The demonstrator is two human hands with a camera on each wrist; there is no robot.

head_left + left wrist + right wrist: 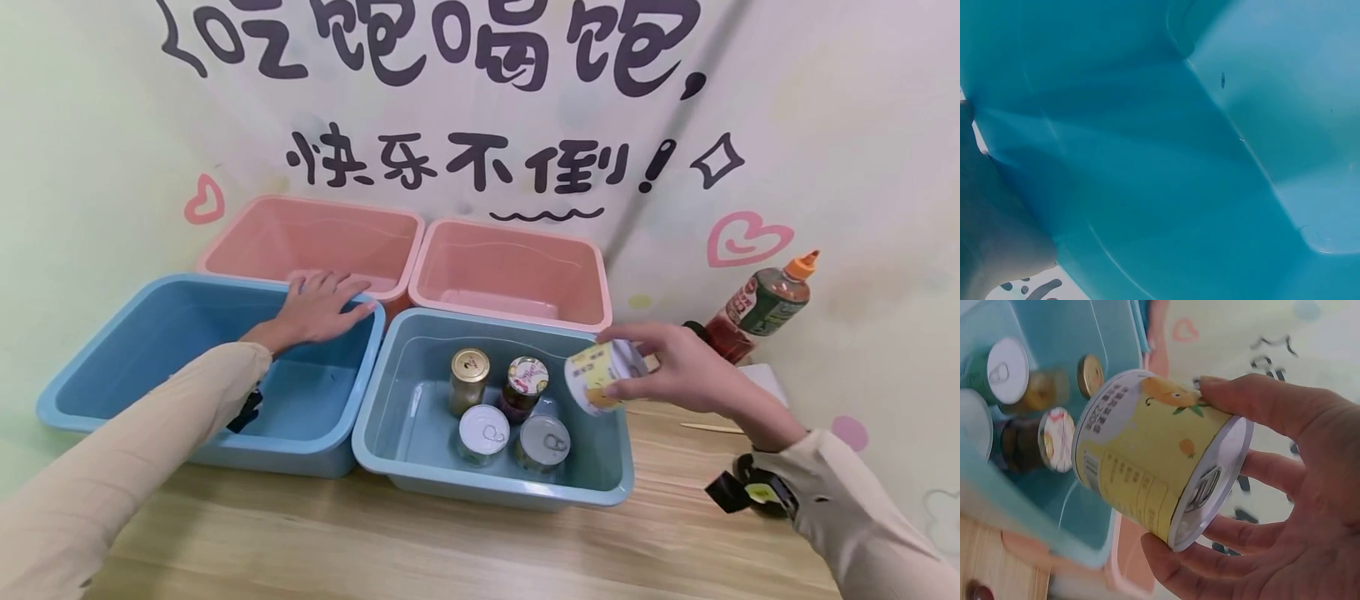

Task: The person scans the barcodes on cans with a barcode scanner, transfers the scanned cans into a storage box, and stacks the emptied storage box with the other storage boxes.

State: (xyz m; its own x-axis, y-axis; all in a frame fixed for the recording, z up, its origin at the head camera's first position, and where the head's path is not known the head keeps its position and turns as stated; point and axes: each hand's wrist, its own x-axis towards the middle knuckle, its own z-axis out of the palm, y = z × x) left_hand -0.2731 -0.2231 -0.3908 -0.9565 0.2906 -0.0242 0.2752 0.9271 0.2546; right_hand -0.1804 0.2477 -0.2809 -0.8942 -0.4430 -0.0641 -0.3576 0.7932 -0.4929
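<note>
My right hand (686,367) grips a yellow-labelled tin can (602,377) by its end, thumb on one side and fingers on the other. The can is tilted, over the right side of the teal bin (495,493); its pull-tab end faces my palm in the right wrist view. Inside that bin stand a gold-lidded can (470,367), a jar with a patterned lid (527,376) and two pull-tab cans, one white-topped (483,430) and one grey-topped (543,442). My left hand (318,307) rests with fingers extended on the far rim of the blue bin (300,446).
Two pink bins (315,218) (517,242) stand behind, against the printed wall. At the right, beyond my hand, are a sauce bottle with an orange cap (768,304) and a thin wooden stick (711,427) on the wooden table (420,542).
</note>
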